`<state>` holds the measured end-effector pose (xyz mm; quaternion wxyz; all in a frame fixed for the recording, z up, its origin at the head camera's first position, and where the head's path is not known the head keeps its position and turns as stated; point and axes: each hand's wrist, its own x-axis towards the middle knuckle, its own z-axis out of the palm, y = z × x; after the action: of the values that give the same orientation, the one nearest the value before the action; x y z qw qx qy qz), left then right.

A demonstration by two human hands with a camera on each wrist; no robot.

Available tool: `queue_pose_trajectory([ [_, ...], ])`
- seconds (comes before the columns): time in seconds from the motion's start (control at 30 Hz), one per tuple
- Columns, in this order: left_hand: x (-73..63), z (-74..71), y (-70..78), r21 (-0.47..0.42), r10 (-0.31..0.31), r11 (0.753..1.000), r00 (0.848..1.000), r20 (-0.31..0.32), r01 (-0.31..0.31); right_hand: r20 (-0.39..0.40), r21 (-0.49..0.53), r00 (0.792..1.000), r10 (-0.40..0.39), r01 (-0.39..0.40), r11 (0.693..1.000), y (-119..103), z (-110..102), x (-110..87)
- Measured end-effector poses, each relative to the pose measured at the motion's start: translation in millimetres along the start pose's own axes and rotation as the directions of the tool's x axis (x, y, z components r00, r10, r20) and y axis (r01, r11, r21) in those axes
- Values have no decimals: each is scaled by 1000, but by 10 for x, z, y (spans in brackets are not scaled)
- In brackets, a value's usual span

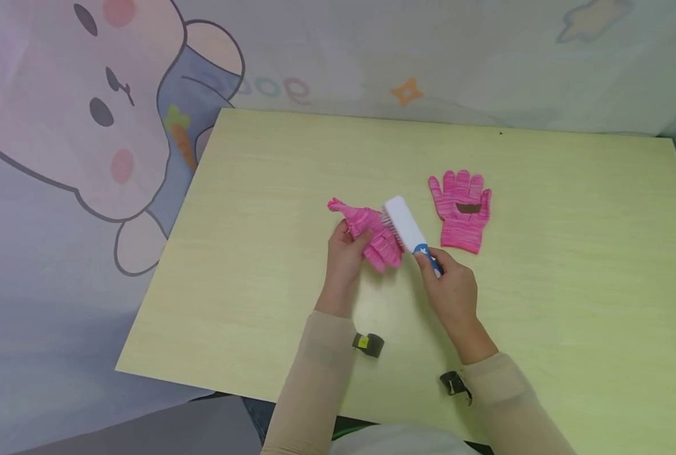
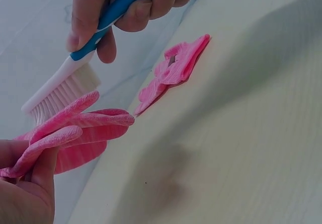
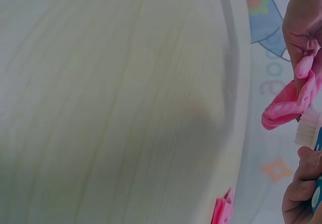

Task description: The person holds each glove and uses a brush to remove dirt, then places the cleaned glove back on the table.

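Pink glove [image 1: 376, 232]: pinched in left hand [image 1: 346, 256]
White brush [image 1: 403, 221]: right hand [image 1: 453, 291] curled round its handle [image 1: 421, 249], bristles [image 1: 393, 229] against that glove
Second glove [image 1: 462, 221]: on counter [image 1: 571, 272], beyond right hand

Faint pastel lettering [image 1: 297, 90] is printed on the cloth backdrop [image 1: 361, 38] beyond the surface [image 1: 247, 253]; rounded shapes resembling "g" and "o" can be picked out, but the whole word cannot be read with certainty. An orange four-pointed star [image 1: 399, 93] stands near it. The blue handle of the brush [image 1: 404, 224] bears a white star [image 1: 423, 250].
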<state>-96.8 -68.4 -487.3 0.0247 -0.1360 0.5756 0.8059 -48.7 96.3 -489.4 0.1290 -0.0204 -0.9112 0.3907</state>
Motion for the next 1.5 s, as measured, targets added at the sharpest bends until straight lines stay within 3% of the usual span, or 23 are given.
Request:
queue_pose_trajectory([
  [0.2,7,16,-9,12,24,1000,1000,-8,-24,9,7,999,53,-53,999,-11,16,7],
  [0.57,16,30,-14,112,80,991,997,-6,-79,30,24,988,153,-154,988,-31,40,36],
  [0.73,7,-8,38,158,92,983,996,-19,-88,-37,113,980,195,-190,975,45,-1,74],
  [0.83,8,-41,77,128,87,988,996,-17,-84,-59,192,983,176,-161,968,78,-49,87],
  [0.97,18,-52,73,90,72,993,997,-21,-70,14,238,995,95,-96,967,48,-61,69],
  [1.17,-1,-22,43,83,39,996,999,-38,-35,91,198,996,-2,-16,980,-24,3,20],
  [1.5,-19,-1,17,79,-53,996,998,15,52,32,57,997,76,-78,995,25,34,27],
])
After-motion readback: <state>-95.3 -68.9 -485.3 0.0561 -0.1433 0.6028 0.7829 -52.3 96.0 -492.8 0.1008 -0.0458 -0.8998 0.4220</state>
